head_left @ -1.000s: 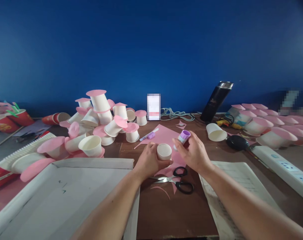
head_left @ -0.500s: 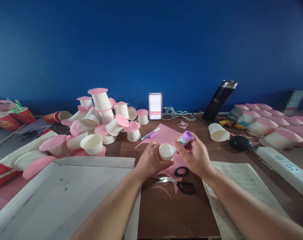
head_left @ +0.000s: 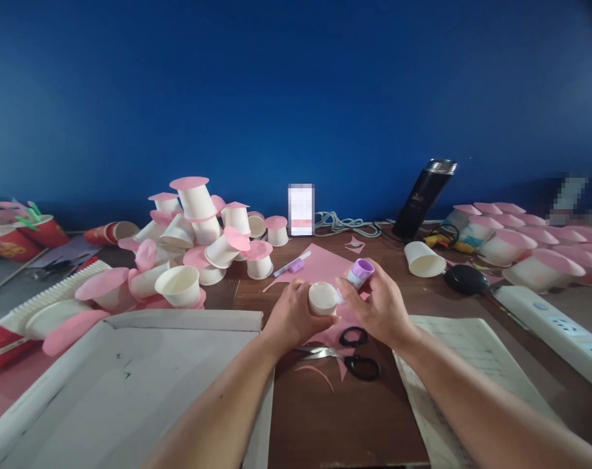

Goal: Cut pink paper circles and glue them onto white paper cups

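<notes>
My left hand (head_left: 294, 316) is closed around a white paper cup (head_left: 322, 298), its round pale end facing up towards me. My right hand (head_left: 381, 305) grips a glue stick (head_left: 360, 273) with a purple end, tilted so that its white tip meets the right edge of the cup. Beneath both hands lies pink paper (head_left: 320, 264), partly covered. Scissors (head_left: 359, 366) with black handles rest just below the cup, beside a thin curved pink offcut (head_left: 316, 372). A purple cap (head_left: 296, 266) and a pen-like white stick (head_left: 303, 255) lie on the pink sheet.
Left of the hands, white cups with pink paper discs (head_left: 193, 195) are piled up, behind a white box lid (head_left: 178, 384). To the right are a lone cup (head_left: 424, 259), a black flask (head_left: 422, 198), a power strip (head_left: 559, 332) and more pink-topped cups (head_left: 544, 267).
The glue stick has shifted slightly along the cup's right edge, its purple end now a little lower and further left. The cup stays in my left hand; the whole view has shifted slightly.
</notes>
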### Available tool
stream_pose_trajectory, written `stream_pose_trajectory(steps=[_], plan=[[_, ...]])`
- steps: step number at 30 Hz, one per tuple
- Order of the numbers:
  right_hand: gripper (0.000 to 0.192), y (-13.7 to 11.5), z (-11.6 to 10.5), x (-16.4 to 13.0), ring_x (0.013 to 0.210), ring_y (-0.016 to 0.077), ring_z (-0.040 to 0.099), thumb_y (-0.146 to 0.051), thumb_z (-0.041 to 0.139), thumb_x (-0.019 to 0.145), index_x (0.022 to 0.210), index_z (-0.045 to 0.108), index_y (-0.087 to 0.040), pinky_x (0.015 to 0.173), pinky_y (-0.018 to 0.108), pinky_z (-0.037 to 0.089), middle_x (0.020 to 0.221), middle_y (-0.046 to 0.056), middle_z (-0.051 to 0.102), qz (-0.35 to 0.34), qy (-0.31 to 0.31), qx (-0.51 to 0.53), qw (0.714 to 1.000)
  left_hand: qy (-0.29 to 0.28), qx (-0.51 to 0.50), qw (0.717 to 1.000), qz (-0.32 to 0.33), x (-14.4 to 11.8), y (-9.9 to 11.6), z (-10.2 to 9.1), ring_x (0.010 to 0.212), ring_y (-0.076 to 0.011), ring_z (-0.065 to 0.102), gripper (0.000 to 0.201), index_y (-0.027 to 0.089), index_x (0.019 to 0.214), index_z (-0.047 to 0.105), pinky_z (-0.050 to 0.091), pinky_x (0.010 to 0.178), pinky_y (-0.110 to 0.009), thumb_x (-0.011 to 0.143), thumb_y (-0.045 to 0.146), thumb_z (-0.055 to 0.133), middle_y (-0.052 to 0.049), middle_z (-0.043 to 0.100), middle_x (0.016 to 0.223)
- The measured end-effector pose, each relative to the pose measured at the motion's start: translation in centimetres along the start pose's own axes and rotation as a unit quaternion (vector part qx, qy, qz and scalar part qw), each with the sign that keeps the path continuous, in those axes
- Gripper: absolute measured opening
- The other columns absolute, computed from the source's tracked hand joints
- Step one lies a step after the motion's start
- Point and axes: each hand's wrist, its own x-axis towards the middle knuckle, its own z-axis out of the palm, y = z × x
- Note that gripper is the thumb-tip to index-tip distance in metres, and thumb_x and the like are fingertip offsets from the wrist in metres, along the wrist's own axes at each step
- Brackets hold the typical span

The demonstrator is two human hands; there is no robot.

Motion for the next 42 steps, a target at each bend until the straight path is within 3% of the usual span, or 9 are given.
stream_pose_trajectory(steps=[11, 42], plan=[[0.026, 0.9, 0.2, -0.1, 0.061, 0.0166, 0.056, -0.045, 0.061, 0.084, 0.079, 0.050, -0.022, 0.059, 0.029, 0.046, 0.068, 0.001, 0.059, 0.010, 0.008, 0.026, 1.000, -0.015, -0.002, 1.000, -0.006, -0.1, 0.1, -0.2, 0.096, -0.0258, 0.057, 0.046, 0.018, 0.097, 0.057, 0.045, 0.084, -0.039, 0.063, 0.043, 0.076, -0.008, 0.060, 0.100], [0.023, 1.5, 0.2, -0.1, 0.069, 0.0184, 0.058, -0.042, 0.061, 0.086, 0.084, 0.052, -0.021, 0.064, 0.030, 0.047, 0.076, 0.003, 0.060, 0.009, -0.048, 0.075, 0.996, -0.032, -0.010, 0.999, 0.008, -0.1, -0.3, -0.4, 0.104, -0.0272, 0.055, 0.050, 0.017, 0.102, 0.055, 0.043, 0.091, -0.040, 0.064, 0.044, 0.076, -0.010, 0.058, 0.108]])
